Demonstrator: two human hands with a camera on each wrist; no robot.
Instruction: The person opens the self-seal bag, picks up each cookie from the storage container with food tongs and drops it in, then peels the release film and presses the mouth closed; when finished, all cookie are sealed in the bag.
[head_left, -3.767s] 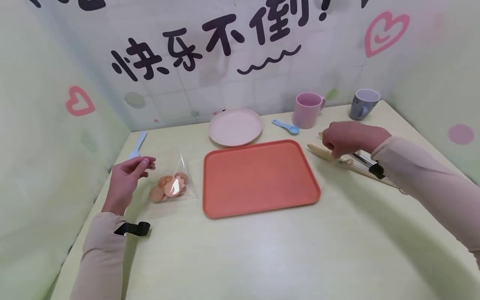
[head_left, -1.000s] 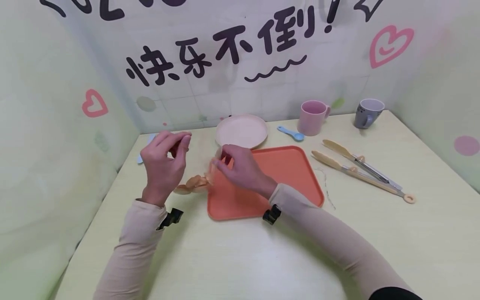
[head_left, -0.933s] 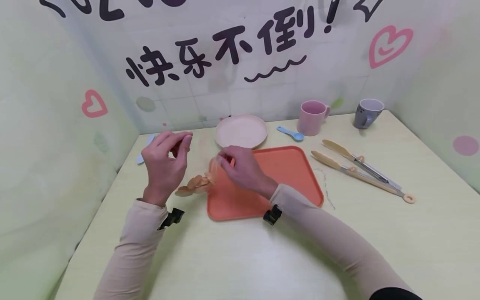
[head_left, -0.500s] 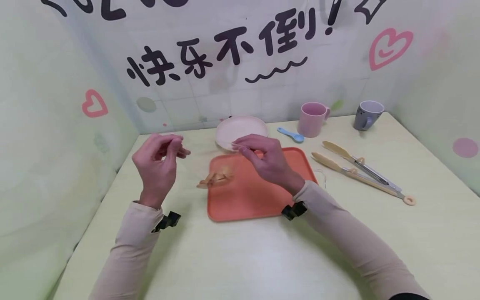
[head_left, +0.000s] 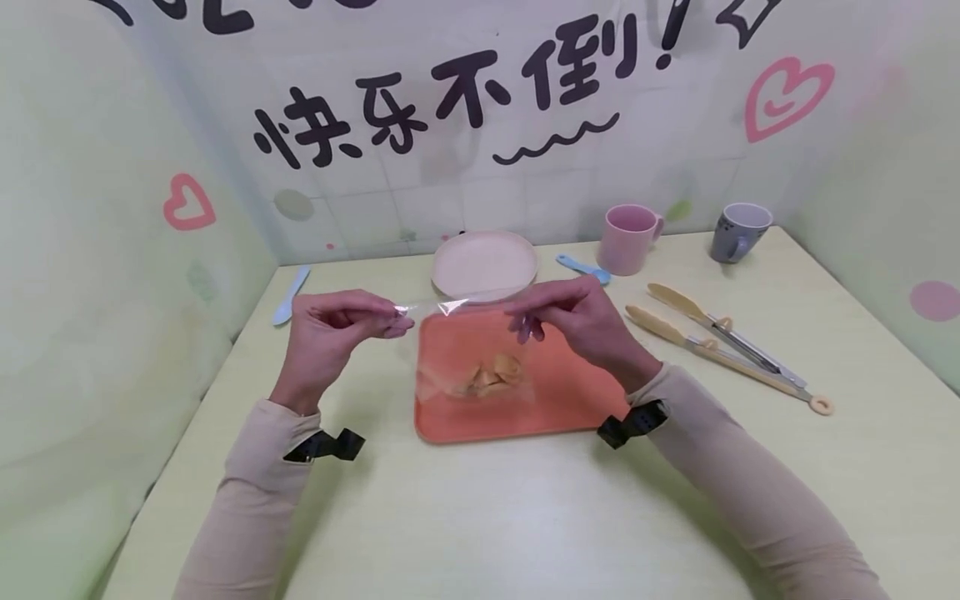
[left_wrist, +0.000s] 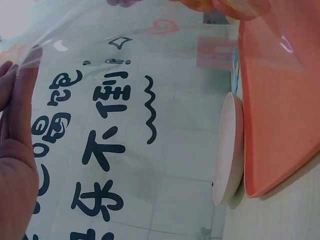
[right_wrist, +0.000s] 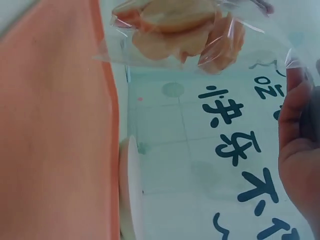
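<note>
A clear plastic bag (head_left: 452,307) hangs between my two hands above the orange tray (head_left: 442,423). My left hand (head_left: 333,337) pinches its top left corner, and my right hand (head_left: 588,325) pinches the top right corner. Several tan, rounded cookie-like pieces (head_left: 495,375) lie bunched in the bottom of the bag. In the right wrist view the pieces (right_wrist: 175,30) show through the film, beside my right hand (right_wrist: 300,130). From the left wrist, the bag's film stretches across from my left hand (left_wrist: 20,135).
Behind the tray sits a pale pink plate (head_left: 485,260). A blue spoon (head_left: 585,268), a pink mug (head_left: 626,243) and a grey-blue mug (head_left: 738,233) stand along the back right. Tongs (head_left: 731,350) lie right of the tray; a light blue utensil (head_left: 292,296) lies at the back left.
The bag moved right from the left of the table to over the tray. My right hand came from the tongs to the bag and moved right; my left hand now pinches the bag's other corner.
</note>
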